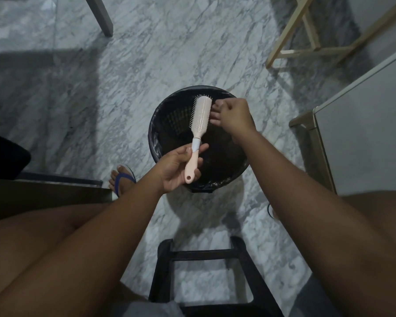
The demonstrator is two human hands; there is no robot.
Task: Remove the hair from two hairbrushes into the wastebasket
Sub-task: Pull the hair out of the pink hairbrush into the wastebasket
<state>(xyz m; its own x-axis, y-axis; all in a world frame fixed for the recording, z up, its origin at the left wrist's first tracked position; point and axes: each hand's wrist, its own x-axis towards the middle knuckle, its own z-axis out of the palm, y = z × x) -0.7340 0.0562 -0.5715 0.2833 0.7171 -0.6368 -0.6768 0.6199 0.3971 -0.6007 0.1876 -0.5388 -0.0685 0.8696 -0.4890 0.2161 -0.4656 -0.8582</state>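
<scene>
Over the bin (156, 143), the left hand (177, 170) gripped the brush (200, 115) by its handle — the right hand (234, 114) curled its fingers at the bristles, probably plucking hair; whether they held any was unclear. Next: pull strands loose, drop them in.

Both arms outstretched, left grip (178, 168) clasping, right grip (233, 113) curled
</scene>
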